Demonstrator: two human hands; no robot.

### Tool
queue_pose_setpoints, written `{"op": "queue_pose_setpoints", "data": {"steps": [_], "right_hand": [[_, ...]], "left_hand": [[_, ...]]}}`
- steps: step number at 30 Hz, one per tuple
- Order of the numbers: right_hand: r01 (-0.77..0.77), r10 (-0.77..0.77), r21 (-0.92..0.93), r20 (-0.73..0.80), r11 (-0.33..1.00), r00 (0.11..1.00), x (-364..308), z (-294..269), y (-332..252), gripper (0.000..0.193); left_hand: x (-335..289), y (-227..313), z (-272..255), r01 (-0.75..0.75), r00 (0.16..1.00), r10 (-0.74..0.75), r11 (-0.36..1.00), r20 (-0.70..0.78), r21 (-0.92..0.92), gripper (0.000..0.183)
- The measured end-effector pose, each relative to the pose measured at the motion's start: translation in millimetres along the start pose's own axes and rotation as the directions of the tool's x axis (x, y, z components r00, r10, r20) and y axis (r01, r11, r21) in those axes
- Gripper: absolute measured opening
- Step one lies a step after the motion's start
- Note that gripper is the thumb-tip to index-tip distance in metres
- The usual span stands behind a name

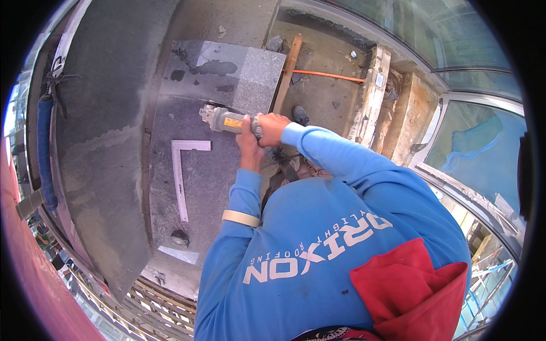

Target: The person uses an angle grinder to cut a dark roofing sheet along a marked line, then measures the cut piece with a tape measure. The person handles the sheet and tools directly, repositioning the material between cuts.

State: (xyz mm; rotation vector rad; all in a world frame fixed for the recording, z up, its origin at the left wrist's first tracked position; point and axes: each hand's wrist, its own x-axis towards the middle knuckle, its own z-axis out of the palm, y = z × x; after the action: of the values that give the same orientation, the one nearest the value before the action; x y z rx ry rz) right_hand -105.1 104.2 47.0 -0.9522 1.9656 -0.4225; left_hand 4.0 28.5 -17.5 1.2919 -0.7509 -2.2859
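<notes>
I cannot tell whether the grey, yellow-labelled angle grinder touches the dark grey stone slab; the left grip and right grip hide part of the tool's rear from me; a light blue fabric sleeve partly covers the dark shoe; the red folded cloth runs off the lower edge.

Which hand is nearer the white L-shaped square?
The left hand: it grips the power tool to the right of the L-shaped square; the right hand is farther right, at the tool's rear.
</notes>
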Motion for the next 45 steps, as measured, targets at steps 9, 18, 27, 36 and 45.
{"op": "queue_pose_setpoints", "data": {"steps": [9, 18, 27, 36, 45], "right_hand": [[-0.024, 0.022, -0.036, -0.043, 0.999, 0.999, -32, 4, 15, 0.061], [-0.039, 0.035, -0.045, -0.089, 0.998, 0.995, -37, 12, 16, 0.058], [0.001, -0.004, -0.044, -0.067, 0.999, 0.998, -28, 7, 22, 0.061], [0.040, -0.039, 0.013, -0.053, 0.999, 0.998, -7, 1, 9, 0.061], [0.017, -0.017, 0.022, 0.025, 1.000, 1.000, -27, -5, 24, 0.058]], "left_hand": [[-29, -21, 11, 0.033, 0.998, -0.029, 0.995, 0.053, -0.091, 0.039], [-29, -26, 7, 0.041, 0.995, -0.033, 0.996, 0.093, -0.083, 0.037], [-23, -25, 10, 0.034, 0.999, -0.032, 0.996, 0.023, -0.079, 0.041], [3, -7, 2, -0.046, 0.997, 0.047, 0.999, -0.060, 0.019, 0.054], [-5, -33, 3, -0.049, 0.999, 0.048, 0.998, -0.010, -0.027, 0.051]]}}
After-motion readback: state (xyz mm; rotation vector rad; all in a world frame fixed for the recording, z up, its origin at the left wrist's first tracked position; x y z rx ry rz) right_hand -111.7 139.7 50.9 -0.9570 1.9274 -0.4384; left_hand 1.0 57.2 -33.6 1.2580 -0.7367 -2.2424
